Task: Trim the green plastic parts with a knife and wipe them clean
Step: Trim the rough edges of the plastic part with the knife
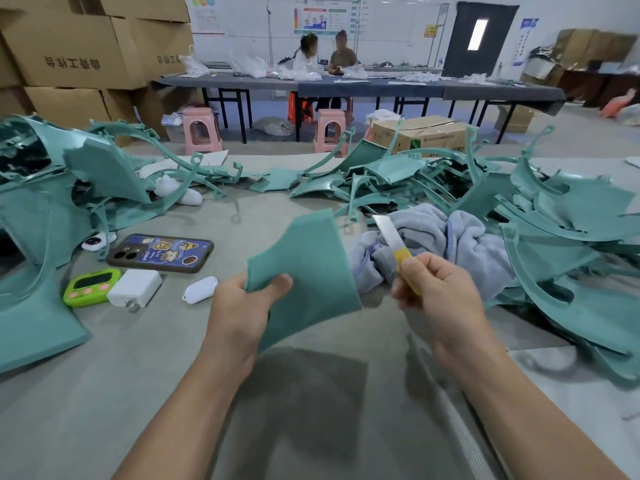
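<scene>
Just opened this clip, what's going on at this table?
A person holds a flat green plastic part in the left hand and a yellow-handled knife in the right hand, blade not touching the part. A grey towel lies just behind, with heaps of green parts on both sides.

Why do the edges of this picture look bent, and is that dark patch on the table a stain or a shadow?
Head view: the wide-angle lens bows the cardboard boxes and far table near the edges; the dark patch is a soft shadow on the table below the green part the left hand holds; the knife in the right hand is in focus, its blade bright.
</scene>
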Available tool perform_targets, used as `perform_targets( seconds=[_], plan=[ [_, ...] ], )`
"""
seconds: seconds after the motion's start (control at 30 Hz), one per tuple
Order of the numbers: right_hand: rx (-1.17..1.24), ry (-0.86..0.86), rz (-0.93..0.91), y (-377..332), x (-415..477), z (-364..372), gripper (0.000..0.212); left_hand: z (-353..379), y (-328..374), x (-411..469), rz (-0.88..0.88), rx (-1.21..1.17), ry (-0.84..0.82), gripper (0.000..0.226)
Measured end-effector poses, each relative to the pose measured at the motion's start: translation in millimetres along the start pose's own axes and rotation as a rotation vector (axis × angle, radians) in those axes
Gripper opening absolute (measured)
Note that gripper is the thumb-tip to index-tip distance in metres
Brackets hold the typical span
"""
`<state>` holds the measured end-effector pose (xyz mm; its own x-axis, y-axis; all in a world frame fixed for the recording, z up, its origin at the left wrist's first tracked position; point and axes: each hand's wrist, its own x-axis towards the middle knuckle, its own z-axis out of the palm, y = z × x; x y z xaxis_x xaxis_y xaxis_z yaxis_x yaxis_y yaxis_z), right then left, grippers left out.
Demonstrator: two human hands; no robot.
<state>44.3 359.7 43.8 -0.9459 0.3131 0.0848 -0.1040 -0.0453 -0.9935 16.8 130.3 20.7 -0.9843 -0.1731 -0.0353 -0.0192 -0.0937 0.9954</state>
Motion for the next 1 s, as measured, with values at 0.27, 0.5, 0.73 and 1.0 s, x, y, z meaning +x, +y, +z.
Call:
perform_targets(
  seconds=[0.27,0.5,0.73,1.0],
  plan=[
    [0.426,-0.296,0.349,-2.1,-16.3,18.4,0.008,3.0,-5.3,-1.6,-0.074,0.269,-0.041,0.048],
    [0.468,-0.196,0.343,3.1,-14.8,19.3,0.014,8.5,-2.5,-23.8,0.502,0.693,-0.198,0.069],
    [0.415,-0.132,0.298,0.7,-8.8,13.2,0.032,17.0,-9.6,-34.0,0.591,0.957,-0.356,0.078],
    [0.074,-0.259,-0.047,-5.5,-18.0,12.3,0.026,8.4,-7.9,-23.8,0.707,0.75,0.024,0.031]
  ],
)
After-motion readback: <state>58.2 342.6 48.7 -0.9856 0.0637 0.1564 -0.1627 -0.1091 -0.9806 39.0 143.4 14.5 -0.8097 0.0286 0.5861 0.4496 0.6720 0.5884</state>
